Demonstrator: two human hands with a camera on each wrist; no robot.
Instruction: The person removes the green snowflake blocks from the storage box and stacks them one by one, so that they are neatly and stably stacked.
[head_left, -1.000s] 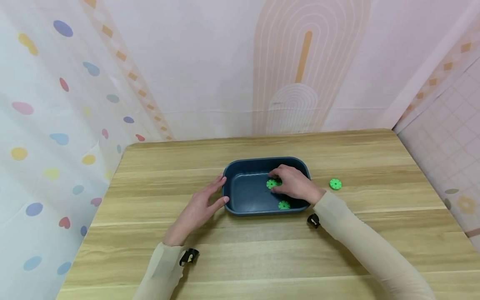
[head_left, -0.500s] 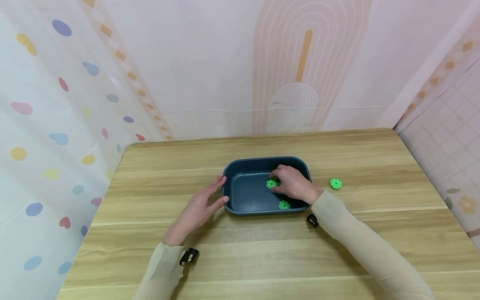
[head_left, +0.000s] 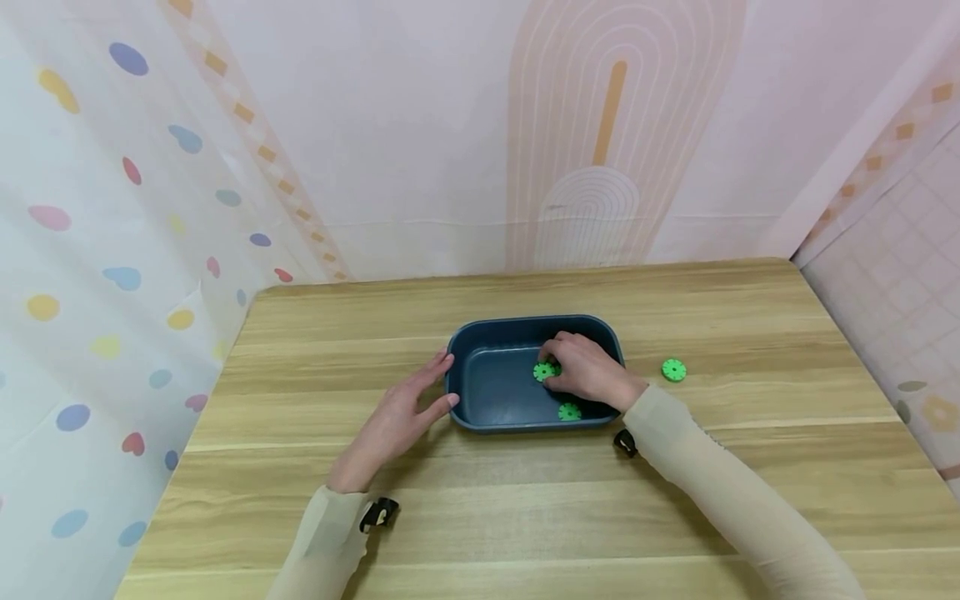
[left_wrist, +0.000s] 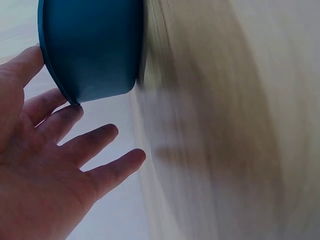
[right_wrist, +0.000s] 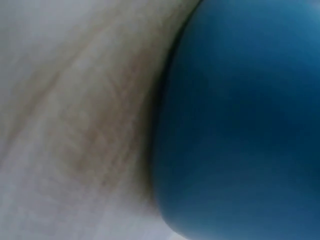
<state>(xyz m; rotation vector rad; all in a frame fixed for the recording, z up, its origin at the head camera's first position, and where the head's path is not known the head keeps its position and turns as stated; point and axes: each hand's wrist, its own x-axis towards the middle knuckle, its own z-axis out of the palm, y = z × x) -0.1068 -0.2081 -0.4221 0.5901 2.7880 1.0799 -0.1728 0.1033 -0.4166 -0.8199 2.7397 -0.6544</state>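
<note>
A dark blue rectangular tub (head_left: 495,428) with rounded corners stands on the table. My left hand (head_left: 393,421) rests at its left end, thumb and fingertips touching the rim. In the left wrist view, this left hand (left_wrist: 55,150) has its fingers spread and fairly straight beside the tub wall (left_wrist: 92,50). My right hand (head_left: 588,369) reaches inside the tub, thumb and fingers curled at a green notched disc (head_left: 543,372), pinching it; the hand partly covers it. A second green disc (head_left: 569,412) lies by the near wall. The right wrist view shows only the tub's outer wall (right_wrist: 240,125), blurred.
Another green notched disc (head_left: 673,370) lies on the wooden table (head_left: 487,517) to the right of the tub. A patterned curtain (head_left: 420,150) hangs behind the table and along its sides. Black wrist bands (head_left: 379,514) are on both sleeves.
The head view shifts very slightly. Both hands, the tub and the discs stay essentially where they were.
</note>
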